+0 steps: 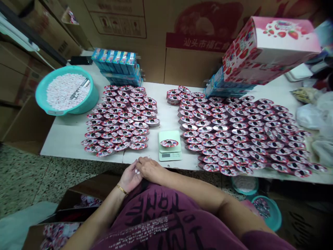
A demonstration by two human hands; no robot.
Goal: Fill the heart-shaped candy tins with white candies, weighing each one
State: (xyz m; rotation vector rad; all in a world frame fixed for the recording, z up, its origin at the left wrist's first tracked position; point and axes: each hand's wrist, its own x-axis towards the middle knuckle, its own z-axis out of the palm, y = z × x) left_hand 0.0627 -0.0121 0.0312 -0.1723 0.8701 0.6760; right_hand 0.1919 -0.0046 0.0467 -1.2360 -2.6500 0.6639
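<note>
Evidently, as the head view shows, both hands meet just in front of the near edge of the worktop (65,139), close against the person's body. The left hand (130,177) lies palm up, its grip loosely cupped around a few small white pieces (136,171), a shape that probably keeps them from rolling off. The right hand (151,169) comes across from the other side, its curled fingers resting against those of the left; whether its grip pinches a piece cannot be told, since its fingertips are hidden. A teal basin (95,99), full of similar pieces, stands at the left corner, presumably to be handy for the left arm; a metal tool (79,88) lies on its contents. Just beyond the hands sits a pale green scale (170,156), in the gap between two groups of containers, likely so that either hand can reach it and its display faces the person. One oval container (169,143) rests on its plate. The left group (126,126) and the larger right group (239,125) stand in close rows, dark openings upward, perhaps packed tightly to save room. Blue boxes (121,67) are stacked behind the left group.
</note>
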